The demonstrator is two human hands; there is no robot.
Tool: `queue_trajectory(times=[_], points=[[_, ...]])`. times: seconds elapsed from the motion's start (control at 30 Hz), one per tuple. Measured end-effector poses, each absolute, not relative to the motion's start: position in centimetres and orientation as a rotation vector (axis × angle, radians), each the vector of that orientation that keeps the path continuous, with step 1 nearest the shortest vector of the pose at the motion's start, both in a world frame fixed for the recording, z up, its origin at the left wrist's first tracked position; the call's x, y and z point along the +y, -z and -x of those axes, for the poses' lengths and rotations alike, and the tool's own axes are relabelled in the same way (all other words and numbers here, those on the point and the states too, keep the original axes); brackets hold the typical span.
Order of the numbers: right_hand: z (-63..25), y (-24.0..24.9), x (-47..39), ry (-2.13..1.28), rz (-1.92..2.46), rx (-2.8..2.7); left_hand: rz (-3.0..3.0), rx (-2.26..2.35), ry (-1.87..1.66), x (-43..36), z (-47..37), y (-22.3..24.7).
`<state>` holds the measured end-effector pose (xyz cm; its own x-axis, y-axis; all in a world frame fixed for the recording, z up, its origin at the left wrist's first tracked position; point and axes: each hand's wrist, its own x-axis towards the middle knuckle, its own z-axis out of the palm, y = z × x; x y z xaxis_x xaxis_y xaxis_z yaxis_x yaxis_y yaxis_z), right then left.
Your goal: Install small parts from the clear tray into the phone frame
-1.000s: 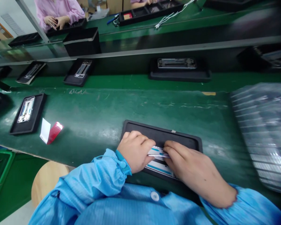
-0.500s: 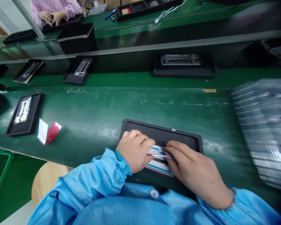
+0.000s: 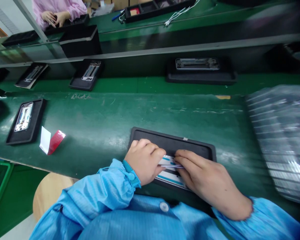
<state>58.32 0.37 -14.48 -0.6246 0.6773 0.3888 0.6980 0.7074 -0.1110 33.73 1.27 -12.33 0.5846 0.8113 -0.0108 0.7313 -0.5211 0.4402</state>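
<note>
A phone frame (image 3: 170,177) with white and blue strips lies in a black tray (image 3: 162,139) in front of me, largely covered by my hands. My left hand (image 3: 145,161) is curled over its left end, thumb and fingers closed on it. From the right, my right hand (image 3: 208,178) pinches a pair of thin metal tweezers (image 3: 170,166), whose tips point left toward my left thumb. The tweezers lie low across the frame; whether their tips grip anything is hidden by my left hand.
Left on the green bench is another tray (image 3: 27,136) with a phone frame, beside a folded white-and-red film (image 3: 55,141). More trays (image 3: 202,77) stand along the back shelf. Stacked clear plastic trays (image 3: 285,140) are at right. A co-worker's hands (image 3: 55,19) show beyond the divider.
My right hand and the tweezers have shifted very slightly. The trays on the back shelf have slid a little to the right in view. My left hand stays put.
</note>
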Motion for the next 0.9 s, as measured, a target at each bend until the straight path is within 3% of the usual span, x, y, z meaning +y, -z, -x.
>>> queue_trajectory(times=[0.4,0.63,0.9], points=[[-59.2,13.6,2.4,-0.250,1.077,-2.571,-2.420,1.233,-0.263,1.3,-33.7,12.3],[-58.3,14.3,1.2,-0.003,1.075,-2.577,-2.426,1.244,-0.292,1.2,-33.7,12.4],[-58.2,14.0,1.0,0.044,1.106,-2.512,-2.434,1.251,-0.289,1.2,-33.8,12.4]])
